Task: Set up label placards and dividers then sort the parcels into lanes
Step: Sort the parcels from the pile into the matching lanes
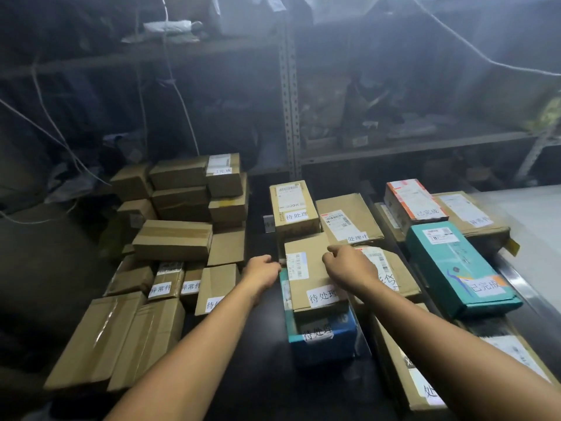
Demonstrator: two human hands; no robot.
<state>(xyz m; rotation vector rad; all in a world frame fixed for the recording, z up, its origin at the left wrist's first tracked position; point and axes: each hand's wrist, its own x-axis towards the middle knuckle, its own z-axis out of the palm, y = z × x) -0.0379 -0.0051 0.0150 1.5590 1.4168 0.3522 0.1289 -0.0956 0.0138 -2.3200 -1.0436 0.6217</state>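
Note:
A brown parcel (306,278) with a barcode label and a white handwritten tag lies on top of a blue parcel (324,338) in the middle lane of the dark table (243,369). My left hand (262,270) grips the brown parcel's left edge with curled fingers. On the parcel's far right corner, my right hand (349,265) has its fingers curled over the edge. Beyond these two, a tagged brown parcel (293,208) stands in the same lane, with a small white placard (268,223) upright to its left.
Many brown parcels (179,238) are heaped on the left, some with white tags. On the right lie a teal parcel (458,268), an orange-trimmed parcel (413,202) and flat brown ones (349,220). Metal shelving (290,117) stands behind the table. Cords hang on the left.

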